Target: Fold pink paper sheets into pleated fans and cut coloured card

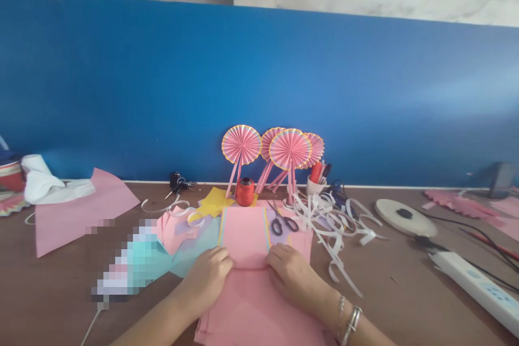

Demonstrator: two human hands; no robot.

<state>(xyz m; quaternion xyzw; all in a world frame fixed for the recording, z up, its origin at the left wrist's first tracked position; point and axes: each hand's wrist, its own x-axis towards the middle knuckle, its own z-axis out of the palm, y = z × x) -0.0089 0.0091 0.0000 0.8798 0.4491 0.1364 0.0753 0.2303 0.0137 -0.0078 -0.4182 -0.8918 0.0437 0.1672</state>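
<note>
Both my hands rest on a stack of pink paper (251, 308) at the front of the table. My left hand (206, 275) and my right hand (292, 275) press and pinch a folded pink sheet (245, 238) with yellow-edged strips along its sides. Just beyond my right hand lie black-handled scissors (283, 221) on the paper. A spool of red thread (245, 192) stands beyond the folded sheet, on yellow paper (213, 203). Metal bracelets circle my right wrist (351, 324).
Pleated pink paper fans (290, 149) stand behind the spool, beside a cup of pens (315, 186). White paper strips (330, 221) lie tangled to the right. Also present are a power strip (474, 289), a round white base (405, 217), a large pink sheet (81, 213) and a blue board (243, 92).
</note>
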